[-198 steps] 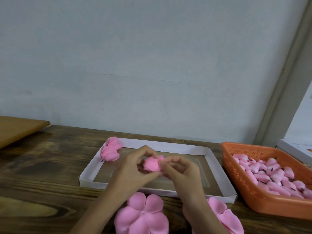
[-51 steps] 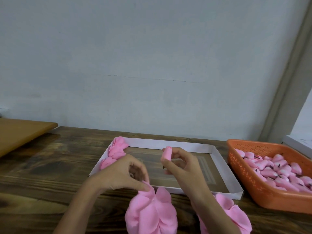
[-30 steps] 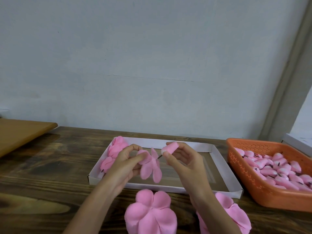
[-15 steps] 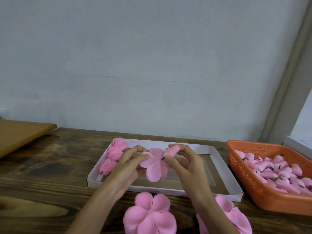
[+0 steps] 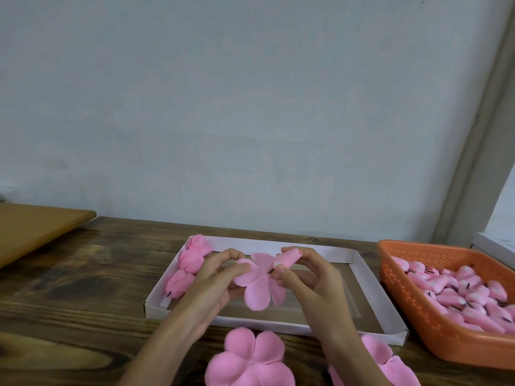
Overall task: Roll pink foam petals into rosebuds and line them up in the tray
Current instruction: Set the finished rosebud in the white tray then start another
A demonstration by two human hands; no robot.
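i see the left hand [image 5: 214, 280] pinching a flat pink foam petal flower [image 5: 257, 291] over the white cardboard tray [image 5: 306, 247]. the right hand [image 5: 309, 280] pinches a small pink rolled bud [image 5: 288, 257] right beside it.

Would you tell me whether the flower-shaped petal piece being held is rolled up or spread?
Spread: the petal piece shows its petals fanned out, unrolled.

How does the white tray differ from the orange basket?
The tray is white, shallow and plain-walled; the basket is orange, deeper and perforated. The tray holds a few rosebuds at its left end; the basket is heaped with small buds. Both sit on the wooden table.
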